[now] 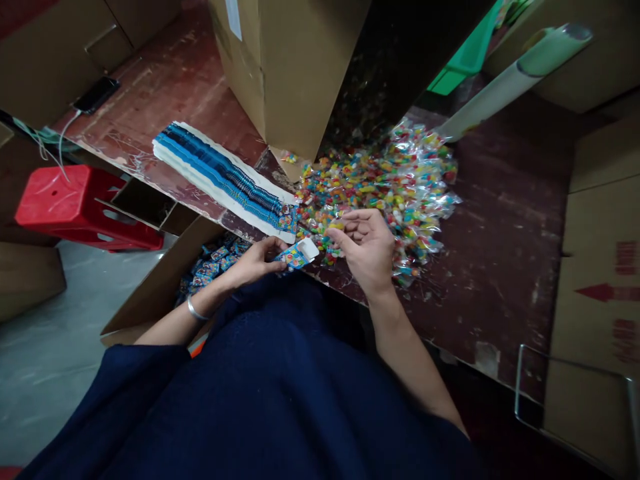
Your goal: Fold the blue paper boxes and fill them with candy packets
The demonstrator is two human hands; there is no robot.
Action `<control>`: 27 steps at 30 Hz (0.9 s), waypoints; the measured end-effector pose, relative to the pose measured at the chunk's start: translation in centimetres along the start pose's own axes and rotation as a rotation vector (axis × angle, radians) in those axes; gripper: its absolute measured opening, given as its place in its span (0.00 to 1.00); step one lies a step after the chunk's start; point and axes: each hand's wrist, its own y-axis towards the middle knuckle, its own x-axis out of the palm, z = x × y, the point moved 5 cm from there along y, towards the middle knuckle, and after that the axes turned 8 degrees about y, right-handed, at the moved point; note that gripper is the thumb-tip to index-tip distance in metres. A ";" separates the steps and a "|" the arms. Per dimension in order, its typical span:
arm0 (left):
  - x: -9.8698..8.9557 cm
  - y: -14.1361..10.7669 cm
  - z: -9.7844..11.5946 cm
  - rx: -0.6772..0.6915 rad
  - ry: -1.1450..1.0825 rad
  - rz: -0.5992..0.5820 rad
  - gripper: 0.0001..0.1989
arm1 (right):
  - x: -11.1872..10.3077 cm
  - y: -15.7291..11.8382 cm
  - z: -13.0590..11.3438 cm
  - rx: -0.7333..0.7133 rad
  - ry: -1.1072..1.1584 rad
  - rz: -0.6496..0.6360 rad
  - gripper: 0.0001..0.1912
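My left hand [264, 259] is closed around a small blue printed candy box [296, 256], whose white end flap stands up on the side facing my right hand. My right hand [367, 248] has its thumb and fingers pinched on a small clear bag of candies [335, 226], a little to the right of the box; the fingers partly hide it. Beneath and behind this hand spreads a heap of clear candy bags [420, 177] with bright multicoloured sweets. Left of the heap lies a long row of flattened blue-and-white boxes [225, 180], overlapping each other.
A big cardboard carton [300, 73] stands on the worn red table [500, 267] behind the heap. Below the table edge, an open carton [145, 293] holds several blue boxes. A red stool [60, 200], a phone [97, 95] with cable, and a pale tube [515, 80] are around.
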 end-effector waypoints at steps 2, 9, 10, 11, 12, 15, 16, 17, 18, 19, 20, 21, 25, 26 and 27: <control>1.8 0.3 0.1 0.036 -0.094 -0.015 0.22 | 0.4 -0.8 -1.2 -0.026 -0.015 0.019 0.17; 4.6 0.3 0.7 0.079 -0.225 0.042 0.23 | 1.0 -2.0 -3.3 -0.283 -0.433 0.021 0.12; 4.7 0.2 0.7 0.086 -0.203 0.050 0.23 | 0.9 -2.0 -3.4 -0.298 -0.452 0.039 0.12; 4.8 0.1 0.7 0.092 -0.181 0.057 0.22 | 0.9 -2.0 -3.4 -0.306 -0.460 0.049 0.11; 4.8 0.1 0.8 0.096 -0.165 0.065 0.22 | 1.0 -2.0 -3.4 -0.312 -0.465 0.047 0.11; 5.0 0.1 1.0 0.093 -0.167 0.086 0.22 | 1.3 -1.9 -3.3 -0.342 -0.507 0.016 0.11; 5.1 0.1 1.1 0.099 -0.170 0.101 0.22 | 1.3 -1.8 -3.3 -0.352 -0.522 0.005 0.11; 5.1 0.2 1.3 0.112 -0.168 0.121 0.22 | 1.3 -1.8 -3.3 -0.359 -0.525 -0.008 0.11; 5.1 0.2 1.5 0.132 -0.161 0.148 0.23 | 1.3 -1.7 -3.1 -0.359 -0.511 -0.026 0.12; 5.0 0.2 1.8 0.160 -0.149 0.182 0.24 | 1.3 -1.7 -2.9 -0.346 -0.475 -0.054 0.12; 4.9 0.1 2.1 0.191 -0.132 0.214 0.26 | 1.2 -1.8 -2.6 -0.317 -0.416 -0.085 0.13; 4.9 0.1 2.3 0.223 -0.116 0.238 0.29 | 1.1 -1.9 -2.1 -0.268 -0.336 -0.110 0.13; 5.0 0.0 3.0 0.300 -0.103 0.219 0.31 | 0.6 -3.0 0.7 -0.035 -0.036 -0.069 0.15; 5.0 0.0 3.0 0.298 -0.115 0.199 0.29 | 0.6 -3.3 1.3 -0.013 -0.010 -0.052 0.16; 5.1 0.1 3.0 0.291 -0.131 0.180 0.27 | 0.6 -3.5 1.7 -0.012 -0.004 -0.042 0.16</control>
